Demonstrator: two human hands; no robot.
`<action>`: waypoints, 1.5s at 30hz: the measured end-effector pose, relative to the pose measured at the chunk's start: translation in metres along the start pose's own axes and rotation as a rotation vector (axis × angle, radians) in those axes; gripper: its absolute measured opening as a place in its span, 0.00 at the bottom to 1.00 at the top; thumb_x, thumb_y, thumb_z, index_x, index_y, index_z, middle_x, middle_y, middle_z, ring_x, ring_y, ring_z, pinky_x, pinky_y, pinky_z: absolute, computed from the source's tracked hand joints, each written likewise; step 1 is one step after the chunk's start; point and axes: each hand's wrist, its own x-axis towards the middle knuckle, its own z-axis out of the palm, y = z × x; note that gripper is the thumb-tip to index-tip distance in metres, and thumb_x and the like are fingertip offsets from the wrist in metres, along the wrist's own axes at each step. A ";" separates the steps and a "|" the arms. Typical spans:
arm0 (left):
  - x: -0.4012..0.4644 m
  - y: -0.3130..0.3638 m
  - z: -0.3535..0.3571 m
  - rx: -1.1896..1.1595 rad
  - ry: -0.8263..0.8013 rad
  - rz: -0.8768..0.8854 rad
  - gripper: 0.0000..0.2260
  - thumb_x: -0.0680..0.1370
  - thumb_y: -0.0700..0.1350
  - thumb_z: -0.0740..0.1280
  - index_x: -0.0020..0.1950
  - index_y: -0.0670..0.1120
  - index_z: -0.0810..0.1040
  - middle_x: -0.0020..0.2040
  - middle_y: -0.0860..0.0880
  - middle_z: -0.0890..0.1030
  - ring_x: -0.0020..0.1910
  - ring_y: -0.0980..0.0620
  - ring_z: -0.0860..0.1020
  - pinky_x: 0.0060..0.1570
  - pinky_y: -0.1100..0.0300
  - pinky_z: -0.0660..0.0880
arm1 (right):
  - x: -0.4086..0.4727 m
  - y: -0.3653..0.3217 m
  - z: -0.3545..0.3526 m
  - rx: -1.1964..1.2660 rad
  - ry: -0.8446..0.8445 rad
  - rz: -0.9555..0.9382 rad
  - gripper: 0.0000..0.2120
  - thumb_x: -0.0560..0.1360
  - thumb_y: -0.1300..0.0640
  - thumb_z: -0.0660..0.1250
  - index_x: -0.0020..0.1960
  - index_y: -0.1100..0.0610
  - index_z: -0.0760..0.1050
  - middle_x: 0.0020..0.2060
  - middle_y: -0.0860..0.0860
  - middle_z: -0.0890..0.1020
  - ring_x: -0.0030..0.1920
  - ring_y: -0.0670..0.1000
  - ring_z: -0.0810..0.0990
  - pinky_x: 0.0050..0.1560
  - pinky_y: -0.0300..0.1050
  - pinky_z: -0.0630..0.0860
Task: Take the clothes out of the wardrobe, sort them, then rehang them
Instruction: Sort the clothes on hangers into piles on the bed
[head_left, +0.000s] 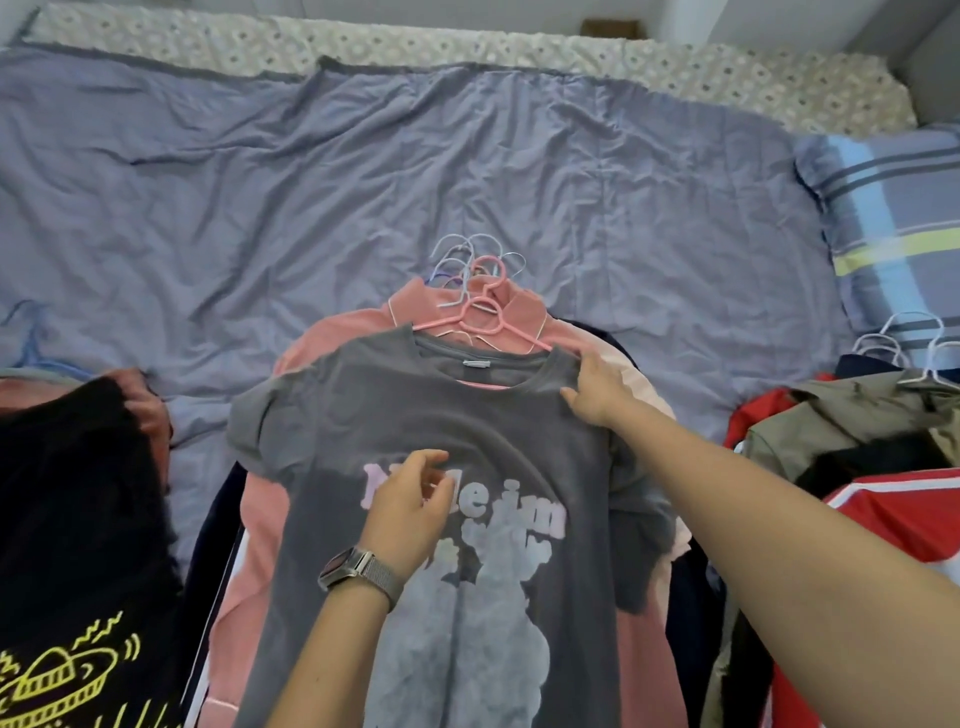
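Far left, near edge: black garment (78, 519) with a yellow line-drawn print, lying on the blue-grey quilt (363, 171); a pink item shows under its upper edge.

Centre left: left hand (410, 506), watch with metal mesh band (358, 569) on the wrist. Hand sits over the chest print of the grey T-shirt (467, 571), fingers loosely curled and slightly apart; whether they pinch the cloth or merely touch it cannot be told.

Centre: grey T-shirt, front up, pale lettering and a pale cloud-like graphic, laid on top of a stack. It hangs on a pink hanger (483, 317), whose hook points toward the far side of the bed. Directly beneath: pink garment (244, 597), with dark clothing showing at both sides of the stack. A cluster of white and lilac hanger hooks (467, 249) lies just beyond the collar.

Centre right: right hand (597, 389), arm extended, fingers and thumb closed on the T-shirt's shoulder beside the neckline, at the hanger's right end.

Right: a second pile, olive garment (841, 421) over red clothing (883, 530), with white hangers (909, 348) at its top.

Far right, rear: plaid pillow (893, 223). Along the far edge: floral sheet (467, 47).
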 end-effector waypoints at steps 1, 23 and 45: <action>0.000 -0.002 0.000 0.003 0.005 -0.003 0.12 0.78 0.43 0.63 0.62 0.48 0.74 0.50 0.50 0.79 0.45 0.61 0.75 0.47 0.66 0.69 | 0.004 0.002 0.003 -0.002 0.002 0.007 0.32 0.77 0.50 0.64 0.75 0.58 0.54 0.72 0.56 0.63 0.70 0.62 0.63 0.66 0.60 0.66; -0.091 0.159 0.019 0.334 0.245 0.539 0.11 0.76 0.52 0.55 0.33 0.59 0.61 0.30 0.55 0.68 0.33 0.45 0.68 0.38 0.50 0.64 | -0.249 0.175 -0.119 0.551 0.219 -0.473 0.22 0.77 0.40 0.54 0.40 0.57 0.73 0.31 0.45 0.74 0.34 0.41 0.71 0.37 0.36 0.66; -0.308 0.374 0.207 0.500 0.339 0.583 0.09 0.76 0.51 0.59 0.36 0.60 0.72 0.33 0.56 0.74 0.38 0.52 0.70 0.39 0.59 0.57 | -0.263 0.513 -0.270 0.179 0.361 -0.140 0.16 0.77 0.46 0.64 0.52 0.58 0.78 0.47 0.56 0.82 0.50 0.60 0.79 0.47 0.51 0.74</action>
